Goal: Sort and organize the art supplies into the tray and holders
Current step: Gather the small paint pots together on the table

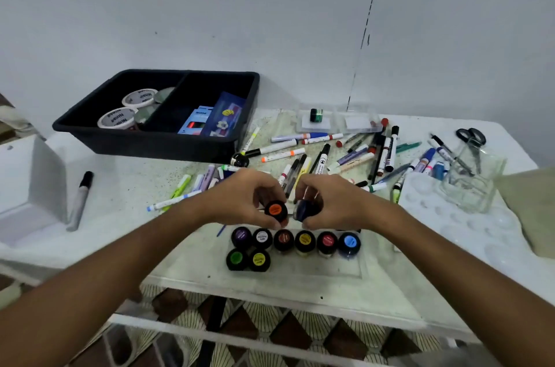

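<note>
Paint jars are being lined up: left hand pinches the orange-lidded jar; right hand grips a dark blue jar (lid tilted) — next, each seems to need an open slot in the clear jar holder.

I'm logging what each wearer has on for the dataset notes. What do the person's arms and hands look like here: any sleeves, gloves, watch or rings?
Both forearms are bare right up to the frame's edge: no sleeve in view. The left hand and right hand wear no gloves. No watch, bracelet or ring shows on either wrist or on the visible fingers, though the picture is somewhat soft.
</note>
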Demonstrator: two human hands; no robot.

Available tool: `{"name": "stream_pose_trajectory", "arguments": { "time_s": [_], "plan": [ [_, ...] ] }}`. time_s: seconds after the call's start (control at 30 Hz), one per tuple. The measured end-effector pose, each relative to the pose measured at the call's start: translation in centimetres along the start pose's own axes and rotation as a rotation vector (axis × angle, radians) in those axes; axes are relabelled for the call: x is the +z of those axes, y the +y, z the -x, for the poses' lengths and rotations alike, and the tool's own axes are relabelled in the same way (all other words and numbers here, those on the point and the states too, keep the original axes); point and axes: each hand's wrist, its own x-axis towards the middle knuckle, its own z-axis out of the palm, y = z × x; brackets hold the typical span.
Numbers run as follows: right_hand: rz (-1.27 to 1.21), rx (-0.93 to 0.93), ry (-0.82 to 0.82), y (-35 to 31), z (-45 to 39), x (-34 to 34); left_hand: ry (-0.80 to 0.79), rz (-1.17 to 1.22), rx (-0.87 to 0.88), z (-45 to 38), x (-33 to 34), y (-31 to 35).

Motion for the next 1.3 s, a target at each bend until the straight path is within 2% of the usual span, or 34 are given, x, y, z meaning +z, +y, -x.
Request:
{"name": "stream_pose_trajectory", "arguments": {
  "time_s": [0.2, 0.37, 0.67, 0.93, 1.3],
  "plan": [
    [0.147, 0.024, -0.134, -1.0, 2.1, 1.4, -0.094, -0.124, 0.094, 1.5, 2.2, 0.3],
    [0.116, 0.063, -0.121, -1.2, 3.5, 2.7, -0.142, -0.186, 0.148, 1.5, 3.9, -0.5],
    [0.249, 0.073, -0.026, -1.2, 4.0, 5.1, -0.109, -0.323, 0.208, 1.8, 5.3, -1.4],
    [0.295, 0.115, 0.06, -1.5, 4.5, 6.5, -0.008, -0.283, 0.304, 2.8, 5.9, -2.6],
    [0.156, 0.228, 0.086, -2.2, 4.9, 6.5, 0.058, -0.298, 0.281, 3.2, 6.5, -2.6]
  ]
}}
